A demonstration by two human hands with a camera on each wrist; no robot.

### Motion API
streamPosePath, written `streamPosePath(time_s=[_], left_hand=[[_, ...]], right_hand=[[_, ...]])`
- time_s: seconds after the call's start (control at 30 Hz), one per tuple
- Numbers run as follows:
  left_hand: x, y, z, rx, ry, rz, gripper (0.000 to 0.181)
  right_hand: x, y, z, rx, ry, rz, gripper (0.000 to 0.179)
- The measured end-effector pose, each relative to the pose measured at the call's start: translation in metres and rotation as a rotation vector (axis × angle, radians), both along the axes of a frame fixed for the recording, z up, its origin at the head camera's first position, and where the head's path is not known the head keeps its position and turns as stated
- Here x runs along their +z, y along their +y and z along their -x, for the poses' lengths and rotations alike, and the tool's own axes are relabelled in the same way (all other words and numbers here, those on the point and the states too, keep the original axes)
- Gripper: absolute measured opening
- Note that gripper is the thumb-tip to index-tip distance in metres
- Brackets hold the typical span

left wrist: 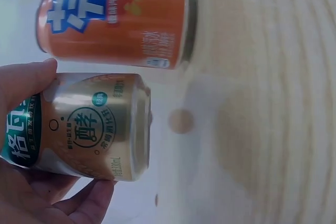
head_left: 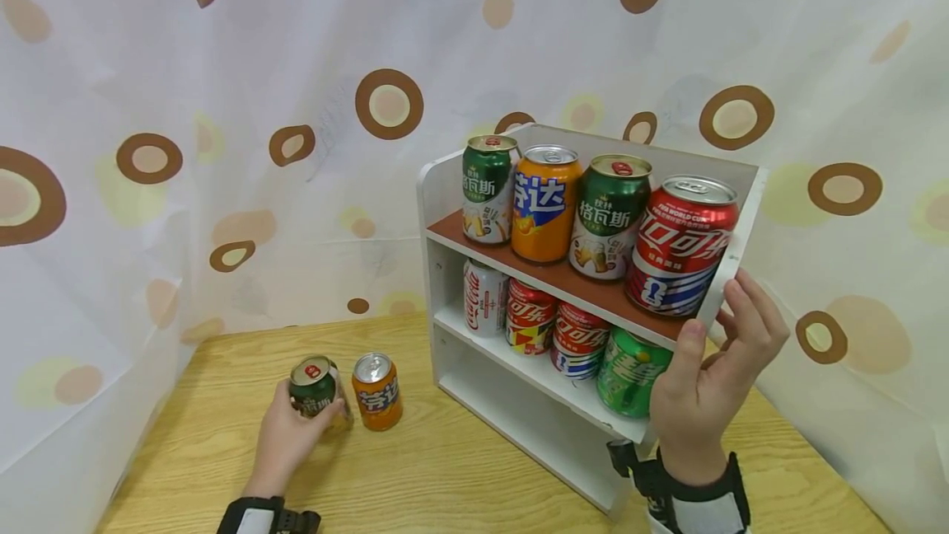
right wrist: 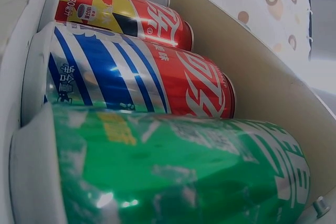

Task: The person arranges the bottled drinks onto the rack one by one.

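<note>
My left hand [head_left: 292, 435] grips a green and gold drink can [head_left: 315, 386] with a gold top, thumb on one side and fingers on the other. In the left wrist view the base of this can [left wrist: 105, 127] is held back from the pale wood surface. Close beside it an orange soda can [head_left: 377, 392] stands upright on the table. Over at the white shelf rack [head_left: 519, 445], my right hand [head_left: 708, 386] holds the right side panel near the upper board, thumb at the front edge and fingers along the outside.
Four cans line the rack's top board: two green, one orange and a red cola can [head_left: 682, 245]. The middle level holds a white cola can [head_left: 485, 299], two red ones and a green can [head_left: 632, 373]. A spotted curtain [head_left: 311, 89] hangs behind the wooden table [head_left: 415, 493].
</note>
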State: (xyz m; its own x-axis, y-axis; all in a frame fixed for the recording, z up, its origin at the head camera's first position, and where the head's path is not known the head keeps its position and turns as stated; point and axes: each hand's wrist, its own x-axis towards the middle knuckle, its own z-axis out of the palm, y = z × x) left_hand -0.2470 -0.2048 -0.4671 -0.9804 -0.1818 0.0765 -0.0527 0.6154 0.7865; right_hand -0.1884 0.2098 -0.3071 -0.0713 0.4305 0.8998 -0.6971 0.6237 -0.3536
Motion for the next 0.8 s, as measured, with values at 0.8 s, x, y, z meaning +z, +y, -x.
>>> streamPosePath(time_s=[0.8], left_hand=[[0.080, 0.037, -0.040, -0.014, 0.243, 0.058, 0.081]], right_hand=[[0.001, -0.001, -0.001, -0.001, -0.001, 0.002, 0.029]])
